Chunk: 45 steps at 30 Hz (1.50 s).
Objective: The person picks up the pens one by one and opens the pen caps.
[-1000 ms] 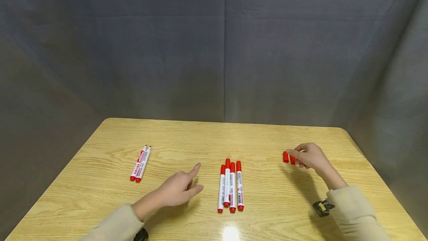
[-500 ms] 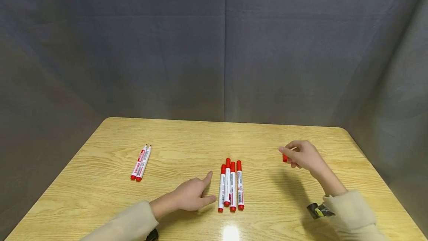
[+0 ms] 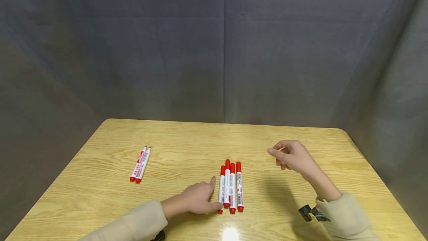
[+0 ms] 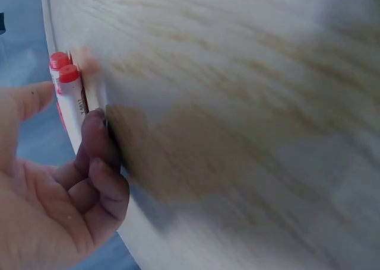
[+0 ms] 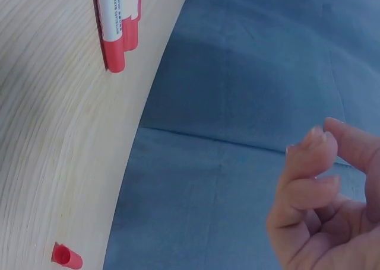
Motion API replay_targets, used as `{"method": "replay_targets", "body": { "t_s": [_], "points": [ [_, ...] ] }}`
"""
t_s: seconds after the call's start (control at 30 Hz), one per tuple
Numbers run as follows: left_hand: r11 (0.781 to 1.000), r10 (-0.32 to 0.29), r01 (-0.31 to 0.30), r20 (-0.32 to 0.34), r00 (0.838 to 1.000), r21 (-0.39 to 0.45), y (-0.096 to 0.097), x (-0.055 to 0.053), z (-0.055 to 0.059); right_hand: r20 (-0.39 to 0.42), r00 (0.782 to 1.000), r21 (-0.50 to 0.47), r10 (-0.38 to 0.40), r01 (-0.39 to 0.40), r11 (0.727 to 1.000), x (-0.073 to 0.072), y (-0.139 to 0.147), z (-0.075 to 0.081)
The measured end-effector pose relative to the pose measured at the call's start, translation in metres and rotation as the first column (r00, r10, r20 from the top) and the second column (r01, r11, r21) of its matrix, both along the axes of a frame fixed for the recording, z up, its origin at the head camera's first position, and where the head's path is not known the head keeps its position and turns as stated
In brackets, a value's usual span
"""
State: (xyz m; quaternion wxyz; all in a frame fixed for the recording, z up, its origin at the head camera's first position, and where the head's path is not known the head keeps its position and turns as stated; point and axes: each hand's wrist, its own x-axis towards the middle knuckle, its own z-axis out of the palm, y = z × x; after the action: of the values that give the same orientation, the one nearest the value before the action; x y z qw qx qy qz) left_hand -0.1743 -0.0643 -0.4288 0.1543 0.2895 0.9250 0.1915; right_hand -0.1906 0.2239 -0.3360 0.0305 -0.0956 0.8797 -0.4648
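Several capped red-and-white whiteboard markers lie side by side mid-table; the leftmost marker (image 3: 221, 187) is the one nearest my left hand (image 3: 200, 198). There, thumb and forefinger are spread apart, and the thumb overlaps that marker's lower end; whether it touches is unclear. The other left fingers are bent in the left wrist view, with red-ended markers (image 4: 71, 95) beyond them. Raised above the table on the right, my right hand (image 3: 294, 159) has loosely bent fingers and nothing visible between them. A loose red cap (image 5: 67, 256) lies on the table in the right wrist view.
Two uncapped markers (image 3: 140, 164) lie together on the left part of the wooden table (image 3: 180, 140), tips pointing away. A dark grey curtain (image 3: 167, 58) hangs behind the table. The right hand hides the spot where the loose caps lay in the head view.
My left hand has moved right, up to the leftmost capped marker. The right hand has shifted left and now covers the loose red caps in the head view.
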Motion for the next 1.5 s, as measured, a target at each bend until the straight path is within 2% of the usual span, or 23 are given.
{"method": "replay_targets", "body": {
  "t_s": [0.23,0.43,0.6,0.77,1.0,1.3,1.5],
  "points": [
    [0.999,0.016,-0.016,-0.010,1.000,-0.027,0.003,-0.001,0.001,-0.002,1.000,0.005,0.010,-0.010,1.000,0.000,-0.006,-0.003],
    [0.999,0.030,-0.030,-0.027,0.999,-0.017,0.006,-0.001,0.002,0.012,1.000,-0.006,0.023,-0.023,1.000,-0.001,-0.012,-0.007],
    [1.000,0.029,-0.029,-0.049,0.998,-0.006,0.006,-0.001,-0.001,0.026,0.999,-0.019,0.030,-0.029,0.999,-0.001,-0.018,-0.009],
    [0.996,0.017,-0.011,-0.078,0.997,0.084,0.004,-0.003,-0.002,0.025,0.999,-0.019,0.046,-0.046,0.999,0.000,-0.021,-0.012],
    [0.975,0.013,0.010,-0.100,0.995,0.224,0.003,-0.004,0.005,0.041,0.998,-0.032,0.055,-0.054,0.998,-0.003,-0.029,-0.023],
    [0.949,0.014,0.029,-0.132,0.991,0.314,0.007,0.002,0.017,0.048,0.994,-0.073,0.102,-0.099,0.992,-0.009,-0.053,-0.034],
    [0.937,0.001,0.035,-0.101,0.995,0.348,0.010,0.006,0.023,0.055,0.994,-0.114,0.091,-0.084,0.990,-0.016,-0.063,-0.046]
  ]
}}
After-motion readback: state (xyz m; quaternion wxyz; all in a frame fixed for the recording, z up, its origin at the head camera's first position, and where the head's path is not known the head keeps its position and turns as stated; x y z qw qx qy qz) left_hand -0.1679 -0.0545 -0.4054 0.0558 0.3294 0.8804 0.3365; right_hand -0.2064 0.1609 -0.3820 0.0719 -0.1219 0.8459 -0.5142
